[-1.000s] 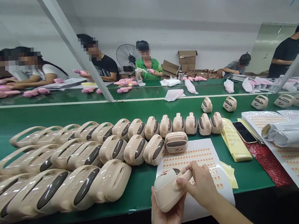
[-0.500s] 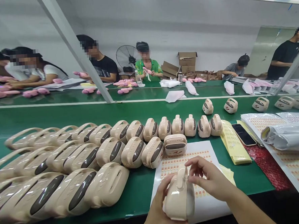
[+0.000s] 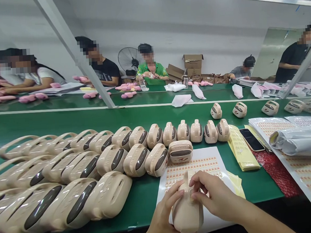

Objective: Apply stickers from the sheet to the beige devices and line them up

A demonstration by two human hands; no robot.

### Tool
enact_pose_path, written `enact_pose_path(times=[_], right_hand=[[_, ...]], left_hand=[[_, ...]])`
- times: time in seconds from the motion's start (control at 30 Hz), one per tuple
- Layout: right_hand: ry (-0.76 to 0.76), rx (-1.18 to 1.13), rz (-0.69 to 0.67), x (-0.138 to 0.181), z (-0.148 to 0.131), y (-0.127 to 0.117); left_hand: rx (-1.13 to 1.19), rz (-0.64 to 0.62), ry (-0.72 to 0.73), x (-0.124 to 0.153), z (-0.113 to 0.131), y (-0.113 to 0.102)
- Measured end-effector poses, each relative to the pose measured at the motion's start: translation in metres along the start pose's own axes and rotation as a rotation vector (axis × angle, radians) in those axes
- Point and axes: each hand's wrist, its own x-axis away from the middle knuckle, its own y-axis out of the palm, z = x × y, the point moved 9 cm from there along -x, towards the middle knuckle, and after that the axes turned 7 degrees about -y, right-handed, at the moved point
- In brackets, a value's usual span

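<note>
Both hands work one beige handled casing at the near edge of the green bench, held just above the white sticker sheet. Left hand cups the casing's side from below-left, fingers wrapped round the body and closed on it, probably to steady it upright with the handle end pointing away. Right hand comes in from the right, thumb and fingertips pinched together on the casing's handle near its top; whether a sticker sits under the fingertips cannot be told, too small. The sticker sheet lies directly under the hands, likely so the orange labels stay within easy reach. One casing with a dark window stands at the sheet's far edge, face toward the camera. To the left, rows of identical beige casings lie packed side by side, touching, windows up; looks like staged stock. A further row stands behind the sheet. Right of the sheet: yellow backing strips, a phone just beside them, more sticker sheets and a rolled plastic bag. Other people sit across the far bench with pink items, well apart from these hands.
</note>
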Motion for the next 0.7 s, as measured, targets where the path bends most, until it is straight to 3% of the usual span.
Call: enact_pose_path(times=[0.23, 0.33, 0.43, 0.57, 0.7], right_hand=[[-0.539, 0.566, 0.085, 0.016, -0.048, 0.010], [-0.634, 0.735, 0.083, 0.026, -0.056, 0.016], [-0.549, 0.703, 0.096, 0.025, -0.047, 0.009], [-0.315, 0.455, 0.058, 0.009, -0.015, -0.004], [-0.169, -0.023, -0.069, -0.008, 0.017, 0.007]], left_hand=[[-0.063, 0.026, 0.094, -0.003, 0.015, 0.002], [-0.050, 0.030, 0.048, -0.002, 0.007, -0.002], [-0.037, 0.021, 0.078, 0.000, -0.001, -0.007], [-0.013, 0.019, 0.137, 0.001, -0.003, -0.004], [0.249, 0.242, 0.042, 0.001, 0.000, -0.004]])
